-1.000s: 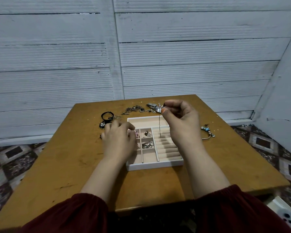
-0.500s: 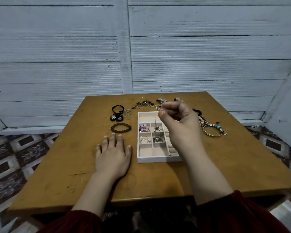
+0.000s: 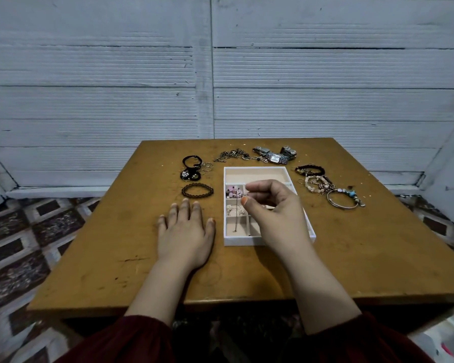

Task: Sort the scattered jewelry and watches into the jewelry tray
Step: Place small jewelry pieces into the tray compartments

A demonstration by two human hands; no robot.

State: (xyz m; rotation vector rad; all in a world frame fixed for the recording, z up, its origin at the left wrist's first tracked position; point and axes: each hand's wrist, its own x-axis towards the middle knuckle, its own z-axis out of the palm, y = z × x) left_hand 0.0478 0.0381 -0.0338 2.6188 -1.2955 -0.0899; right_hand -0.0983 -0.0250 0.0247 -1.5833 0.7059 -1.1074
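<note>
Pinching thin chain (image 3: 236, 216), right hand (image 3: 275, 212) hides part of tray (image 3: 254, 169); left hand (image 3: 185, 233) flat.

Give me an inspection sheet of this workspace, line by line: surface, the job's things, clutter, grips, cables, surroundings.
Surface: wooden table, scuffed, with small specks.
Job's things: white jewelry tray at centre, some compartments filled; thin chain dangling into its near-left compartment; silver watch and chain pile behind the tray; black bands to its left; beaded bracelets and bangle to its right.
Clutter: nothing seen.
Grips: left hand flat on the table, holding nothing; right hand over the tray, pinching the thin chain.
Cables: nothing seen.
Surroundings: white ribbed wall; patterned floor tiles.
</note>
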